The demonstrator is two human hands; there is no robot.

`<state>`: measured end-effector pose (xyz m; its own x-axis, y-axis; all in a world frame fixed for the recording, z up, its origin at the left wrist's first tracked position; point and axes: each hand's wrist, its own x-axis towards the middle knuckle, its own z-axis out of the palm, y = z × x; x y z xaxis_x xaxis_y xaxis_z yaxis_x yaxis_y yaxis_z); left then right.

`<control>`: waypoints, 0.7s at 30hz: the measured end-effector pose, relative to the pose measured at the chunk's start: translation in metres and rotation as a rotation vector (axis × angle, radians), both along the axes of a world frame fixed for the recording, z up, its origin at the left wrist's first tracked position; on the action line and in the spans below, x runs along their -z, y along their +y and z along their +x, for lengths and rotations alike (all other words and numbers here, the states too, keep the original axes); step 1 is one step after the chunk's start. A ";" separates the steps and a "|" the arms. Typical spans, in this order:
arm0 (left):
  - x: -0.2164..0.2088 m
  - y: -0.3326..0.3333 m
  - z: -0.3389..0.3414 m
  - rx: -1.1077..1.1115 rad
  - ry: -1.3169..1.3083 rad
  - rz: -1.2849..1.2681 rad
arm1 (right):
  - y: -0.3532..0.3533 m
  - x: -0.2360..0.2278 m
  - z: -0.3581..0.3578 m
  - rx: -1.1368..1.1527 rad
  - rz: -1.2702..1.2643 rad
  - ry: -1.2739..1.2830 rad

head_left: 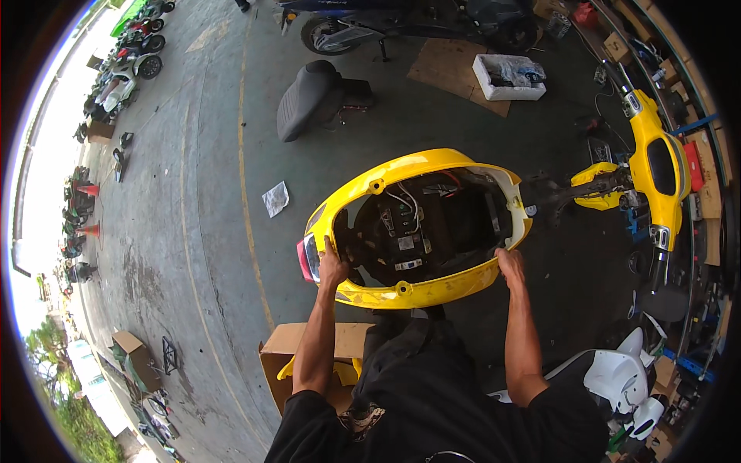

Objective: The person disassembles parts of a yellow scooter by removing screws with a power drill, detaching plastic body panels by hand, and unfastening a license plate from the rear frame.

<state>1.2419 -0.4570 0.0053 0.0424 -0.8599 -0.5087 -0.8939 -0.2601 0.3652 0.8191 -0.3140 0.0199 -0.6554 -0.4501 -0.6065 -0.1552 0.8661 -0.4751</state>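
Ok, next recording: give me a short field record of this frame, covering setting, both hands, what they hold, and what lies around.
setting: concrete workshop floor, scooters parked along the left edge
left hand: grips the rear end of the yellow scooter body panel, beside the tail light
right hand: grips the front end of the same panel
inside panel: exposed wiring and black frame parts
ahead: black seat on the floor, white foam box on cardboard
right: yellow handlebar cover
below: open cardboard box

Daylight glare blown out at left, shaded interior, fisheye-bent edges, dark vignette
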 end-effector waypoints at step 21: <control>-0.037 0.023 0.043 -0.136 0.222 -0.163 | 0.013 -0.064 0.056 0.179 -0.200 -0.111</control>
<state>1.2850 -0.4337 0.0423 0.0662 -0.9249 -0.3745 -0.7485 -0.2942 0.5942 0.8750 -0.3014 0.0835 -0.6694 -0.4516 -0.5899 0.0540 0.7624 -0.6449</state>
